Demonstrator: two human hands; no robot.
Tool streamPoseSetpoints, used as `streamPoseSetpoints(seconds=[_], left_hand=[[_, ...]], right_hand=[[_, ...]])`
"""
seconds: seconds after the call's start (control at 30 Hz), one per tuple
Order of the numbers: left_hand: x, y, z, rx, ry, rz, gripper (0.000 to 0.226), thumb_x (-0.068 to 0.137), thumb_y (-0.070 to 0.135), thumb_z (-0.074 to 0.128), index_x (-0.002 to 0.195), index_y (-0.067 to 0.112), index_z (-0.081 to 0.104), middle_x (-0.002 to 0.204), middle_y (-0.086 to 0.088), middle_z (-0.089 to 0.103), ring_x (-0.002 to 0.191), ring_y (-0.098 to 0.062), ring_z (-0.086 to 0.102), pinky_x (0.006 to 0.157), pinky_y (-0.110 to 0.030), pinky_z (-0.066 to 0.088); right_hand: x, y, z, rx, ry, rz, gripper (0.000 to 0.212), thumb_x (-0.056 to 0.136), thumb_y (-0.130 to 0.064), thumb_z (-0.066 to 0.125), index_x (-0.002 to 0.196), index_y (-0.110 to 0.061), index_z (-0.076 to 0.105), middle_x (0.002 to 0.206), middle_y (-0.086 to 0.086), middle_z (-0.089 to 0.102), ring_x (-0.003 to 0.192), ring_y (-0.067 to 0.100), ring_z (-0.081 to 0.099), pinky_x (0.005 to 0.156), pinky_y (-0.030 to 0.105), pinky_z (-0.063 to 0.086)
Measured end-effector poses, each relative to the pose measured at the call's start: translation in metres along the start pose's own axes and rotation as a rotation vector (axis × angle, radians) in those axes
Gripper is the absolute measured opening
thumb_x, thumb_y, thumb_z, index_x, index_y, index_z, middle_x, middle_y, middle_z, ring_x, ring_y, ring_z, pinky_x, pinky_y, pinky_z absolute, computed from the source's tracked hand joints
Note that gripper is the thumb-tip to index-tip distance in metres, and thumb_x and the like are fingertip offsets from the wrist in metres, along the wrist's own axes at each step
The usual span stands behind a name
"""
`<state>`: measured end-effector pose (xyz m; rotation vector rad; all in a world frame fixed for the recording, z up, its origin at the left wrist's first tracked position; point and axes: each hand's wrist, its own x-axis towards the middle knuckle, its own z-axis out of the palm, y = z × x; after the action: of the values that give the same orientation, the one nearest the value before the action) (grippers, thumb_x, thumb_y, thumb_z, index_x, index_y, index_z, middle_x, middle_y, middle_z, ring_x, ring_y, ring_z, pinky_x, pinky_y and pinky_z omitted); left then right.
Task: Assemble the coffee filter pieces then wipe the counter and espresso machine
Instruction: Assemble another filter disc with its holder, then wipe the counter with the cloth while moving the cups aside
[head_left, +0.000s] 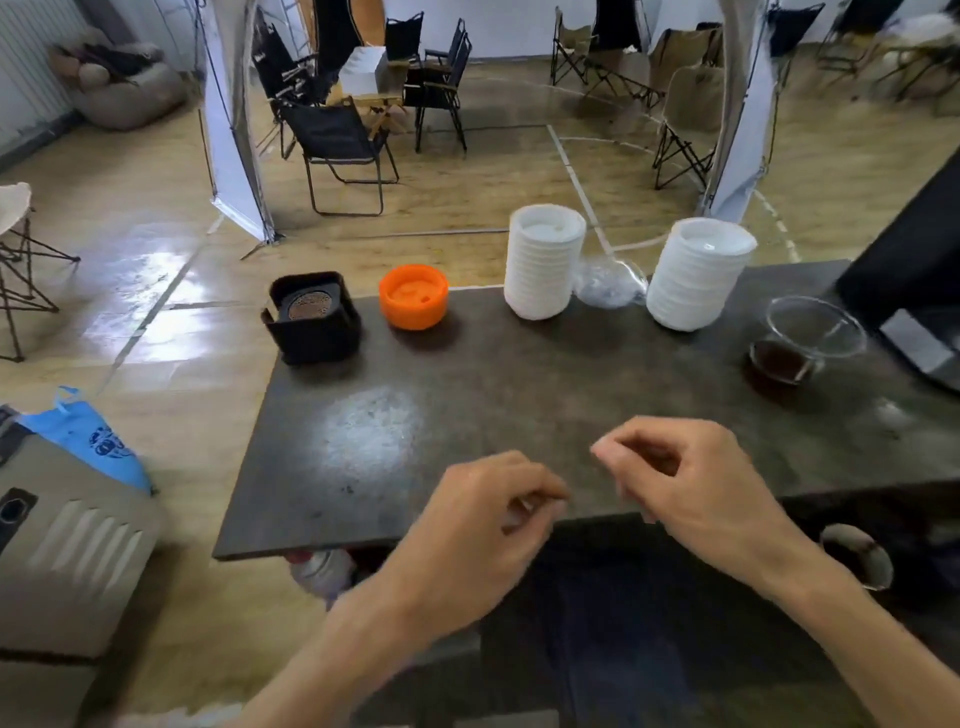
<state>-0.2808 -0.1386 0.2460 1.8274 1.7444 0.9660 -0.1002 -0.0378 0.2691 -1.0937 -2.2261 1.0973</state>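
Neither grip holds anything: left hand (478, 525) and right hand (691, 483) hover loosely curled over the counter (519, 374). No filter pieces visible; a careless reach could topple the glass (800, 338).

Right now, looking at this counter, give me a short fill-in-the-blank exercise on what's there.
1. The lid beside the black holder is ____.
2. The number of white stacks on the counter is ____.
3. The glass cup holds a ____ liquid.
4. Both the left hand and right hand hold ____.

Missing: orange; two; dark; nothing
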Motion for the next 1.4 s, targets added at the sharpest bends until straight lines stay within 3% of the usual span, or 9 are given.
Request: streamPoseSetpoints(seconds=[0.2,0.33,0.43,0.6,0.7,0.87,1.0,1.2,1.4], left_hand=[[-0.017,-0.017,0.138,0.009,-0.169,-0.189,0.022,0.094,0.016,0.062,0.111,0.026,0.072,0.103,0.014,0.068,0.095,0.0,0.063,0.084,-0.015,0.051],[-0.029,-0.06,0.214,0.081,-0.267,-0.386,0.026,0.088,0.007,0.058,0.107,0.017,0.074,0.104,-0.002,0.075,0.097,-0.019,0.069,0.083,-0.035,0.054],[-0.029,-0.095,0.253,0.165,-0.35,-0.513,0.026,0.093,0.016,0.051,0.109,0.019,0.072,0.112,-0.009,0.073,0.101,-0.03,0.067,0.084,-0.04,0.053],[-0.021,-0.129,0.288,0.332,-0.403,-0.657,0.034,0.097,0.025,0.05,0.13,0.02,0.058,0.13,-0.013,0.061,0.113,-0.036,0.061,0.087,-0.042,0.051],[-0.023,-0.145,0.3,0.421,-0.345,-0.741,0.054,0.094,0.028,0.055,0.145,0.02,0.039,0.148,-0.016,0.04,0.128,-0.039,0.049,0.101,-0.047,0.046],[-0.017,-0.16,0.311,0.075,-0.153,-0.95,0.094,0.079,0.032,0.078,0.151,0.006,0.023,0.148,-0.021,0.033,0.137,-0.04,0.036,0.112,-0.043,0.036],[-0.019,-0.155,0.312,-0.218,-0.09,-1.106,0.067,0.075,0.036,0.081,0.129,0.006,0.056,0.127,-0.015,0.064,0.115,-0.031,0.061,0.097,-0.036,0.051],[-0.049,-0.094,0.273,-0.108,-0.008,-0.747,0.029,0.083,0.02,0.071,0.111,0.021,0.062,0.104,0.004,0.066,0.099,-0.015,0.063,0.075,-0.009,0.039],[-0.062,-0.023,0.203,-0.273,-0.163,-0.507,0.048,0.076,0.004,0.068,0.106,0.04,0.059,0.092,0.024,0.069,0.087,0.01,0.065,0.067,-0.01,0.049]], right_hand=[[-0.073,0.131,0.007,0.069,-0.131,0.198,0.014,0.094,-0.029,0.063,0.084,-0.029,0.073,0.073,-0.009,0.069,0.067,0.006,0.066,0.061,0.023,0.054],[-0.089,0.218,0.05,-0.003,-0.175,0.312,0.022,0.093,-0.017,0.064,0.077,-0.029,0.073,0.074,-0.011,0.071,0.07,0.003,0.066,0.064,0.028,0.052],[-0.086,0.273,0.084,-0.148,-0.273,0.329,0.032,0.091,-0.024,0.053,0.071,-0.046,0.063,0.084,0.002,0.073,0.082,0.024,0.069,0.068,0.038,0.052],[-0.069,0.325,0.12,-0.435,-0.365,0.417,0.033,0.1,-0.029,0.041,0.125,-0.026,0.062,0.123,0.011,0.066,0.106,0.032,0.063,0.077,0.033,0.045],[-0.067,0.346,0.13,-0.475,-0.303,0.475,0.044,0.099,-0.031,0.043,0.142,-0.02,0.045,0.143,0.012,0.049,0.127,0.033,0.049,0.1,0.042,0.045],[-0.055,0.354,0.14,-0.201,-0.156,0.671,0.063,0.092,-0.035,0.06,0.145,-0.009,0.036,0.144,0.015,0.047,0.133,0.037,0.044,0.111,0.044,0.036],[-0.057,0.331,0.132,-0.016,-0.169,0.777,0.041,0.089,-0.025,0.067,0.125,-0.006,0.059,0.119,0.013,0.065,0.111,0.031,0.062,0.091,0.033,0.047],[-0.102,0.286,0.09,0.18,-0.049,0.611,0.029,0.09,-0.005,0.065,0.117,-0.011,0.061,0.105,0.0,0.063,0.11,0.023,0.062,0.083,0.016,0.041],[-0.126,0.229,0.028,0.273,-0.05,0.533,0.045,0.087,-0.001,0.063,0.115,-0.035,0.054,0.107,-0.012,0.065,0.099,0.002,0.061,0.071,0.009,0.043]])
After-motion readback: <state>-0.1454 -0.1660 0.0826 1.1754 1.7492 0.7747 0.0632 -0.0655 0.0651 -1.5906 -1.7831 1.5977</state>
